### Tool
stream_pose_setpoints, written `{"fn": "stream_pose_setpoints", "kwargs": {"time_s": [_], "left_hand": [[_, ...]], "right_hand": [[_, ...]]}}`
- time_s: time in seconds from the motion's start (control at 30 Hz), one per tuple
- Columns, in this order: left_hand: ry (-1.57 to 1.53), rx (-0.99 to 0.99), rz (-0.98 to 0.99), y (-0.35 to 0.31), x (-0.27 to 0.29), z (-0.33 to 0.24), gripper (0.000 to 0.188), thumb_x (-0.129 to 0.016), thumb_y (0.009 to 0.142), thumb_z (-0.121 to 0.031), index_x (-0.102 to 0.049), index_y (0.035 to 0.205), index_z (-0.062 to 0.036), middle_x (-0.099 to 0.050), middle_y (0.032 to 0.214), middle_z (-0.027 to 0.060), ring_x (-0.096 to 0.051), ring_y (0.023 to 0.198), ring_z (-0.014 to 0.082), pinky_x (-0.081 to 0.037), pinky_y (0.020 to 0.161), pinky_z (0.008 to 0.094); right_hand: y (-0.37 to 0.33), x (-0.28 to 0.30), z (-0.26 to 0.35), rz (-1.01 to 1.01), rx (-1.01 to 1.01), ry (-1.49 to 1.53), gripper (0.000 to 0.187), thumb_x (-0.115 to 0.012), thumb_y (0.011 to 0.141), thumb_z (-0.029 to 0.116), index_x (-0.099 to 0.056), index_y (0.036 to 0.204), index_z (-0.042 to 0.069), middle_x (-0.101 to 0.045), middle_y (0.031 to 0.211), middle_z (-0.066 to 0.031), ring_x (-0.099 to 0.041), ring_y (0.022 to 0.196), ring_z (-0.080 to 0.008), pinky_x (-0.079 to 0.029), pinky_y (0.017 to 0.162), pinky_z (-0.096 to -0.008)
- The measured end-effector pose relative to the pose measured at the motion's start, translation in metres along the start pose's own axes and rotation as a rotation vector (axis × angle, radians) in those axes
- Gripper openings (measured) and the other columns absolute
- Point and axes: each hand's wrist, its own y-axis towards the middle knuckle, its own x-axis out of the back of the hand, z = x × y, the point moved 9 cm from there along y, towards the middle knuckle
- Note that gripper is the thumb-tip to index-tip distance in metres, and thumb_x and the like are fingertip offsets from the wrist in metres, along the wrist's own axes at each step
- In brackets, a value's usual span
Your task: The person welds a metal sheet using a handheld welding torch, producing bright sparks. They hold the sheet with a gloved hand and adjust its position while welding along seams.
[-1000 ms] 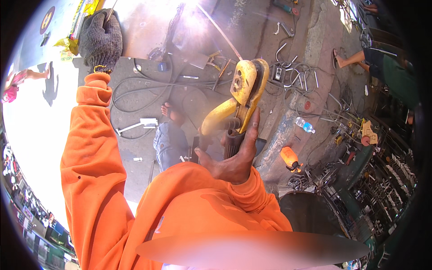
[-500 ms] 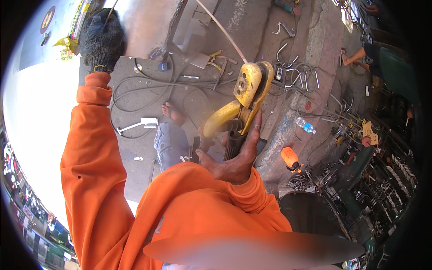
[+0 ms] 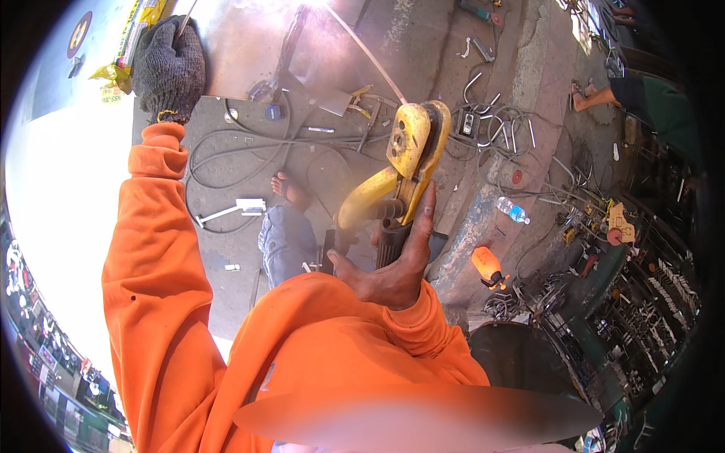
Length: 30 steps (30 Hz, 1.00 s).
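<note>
Looped cable (image 3: 302, 141) near bare foot (image 3: 291, 192) — clear bottle (image 3: 513, 210), yellow electrode holder (image 3: 408, 142)

Holds the left arm (image 3: 162, 249) nearly straight, well to the left of the yellow electrode holder (image 3: 411, 143), in a loose orange sleeve (image 3: 155, 309) bunched at the wrist. Reaches slightly farther forward than the holder with the left hand (image 3: 170, 72), covered in a dark grey knit glove, curling it about a thin rod (image 3: 186, 16). Bends the right arm (image 3: 427, 325) close before the torso (image 3: 340, 347), just below the holder. Wraps the bare right hand (image 3: 389, 281) around the holder's dark grip (image 3: 393, 245), with one digit laid up along its right side and another on its left.
</note>
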Motion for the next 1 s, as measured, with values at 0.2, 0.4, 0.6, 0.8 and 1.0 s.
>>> {"fn": "stream_pose_setpoints", "kwargs": {"time_s": [0.2,0.4,0.6,0.8,1.0], "left_hand": [[-0.084,-0.023,-0.039,0.0,0.003,-0.002,0.026,-0.064,0.096,-0.028,-0.075,0.107,-0.0068,-0.072,0.109,0.0182,-0.068,0.102,0.0401,-0.053,0.094,0.0474],[-0.093,0.015,0.005,0.0,-0.004,0.005,0.029,-0.063,0.096,-0.031,-0.075,0.107,-0.0067,-0.072,0.11,0.0179,-0.067,0.104,0.0406,-0.052,0.096,0.0467],[-0.082,-0.005,-0.008,0.0,-0.004,0.004,0.029,-0.063,0.097,-0.031,-0.075,0.107,-0.007,-0.072,0.11,0.0177,-0.067,0.104,0.0404,-0.052,0.095,0.0473],[-0.002,-0.067,-0.02,-0.002,-0.005,0.003,0.029,-0.065,0.099,-0.029,-0.073,0.115,-0.0054,-0.072,0.113,0.0187,-0.069,0.105,0.0378,-0.053,0.095,0.0436],[0.067,-0.009,0.004,-0.006,-0.008,0.007,0.039,-0.063,0.099,-0.04,-0.071,0.117,-0.0072,-0.07,0.116,0.0171,-0.068,0.107,0.0381,-0.054,0.094,0.0445]], "right_hand": [[0.005,-0.002,0.014,0.003,0.119,0.049,0.124,-0.086,0.072,0.006,0.003,0.157,-0.013,-0.069,0.118,-0.0252,-0.072,0.11,-0.0334,-0.057,0.093,-0.0398],[0.005,-0.004,0.01,0.027,0.129,0.052,0.129,-0.085,0.067,0.004,0.004,0.159,-0.009,-0.059,0.127,-0.0248,-0.069,0.106,-0.0291,-0.056,0.083,-0.0338],[-0.002,-0.001,-0.001,-0.012,0.022,0.012,0.126,-0.089,0.068,0.011,-0.003,0.158,-0.013,-0.064,0.124,-0.0277,-0.071,0.111,-0.0344,-0.059,0.089,-0.0378],[-0.003,-0.001,-0.005,-0.005,-0.016,0.031,0.128,-0.09,0.067,0.012,-0.003,0.158,-0.013,-0.064,0.124,-0.0278,-0.072,0.107,-0.0319,-0.06,0.084,-0.0352],[-0.001,-0.002,-0.002,0.02,0.035,0.008,0.128,-0.086,0.066,0.004,0.0,0.161,-0.006,-0.051,0.131,-0.019,-0.063,0.106,-0.0239,-0.054,0.084,-0.0321]]}}
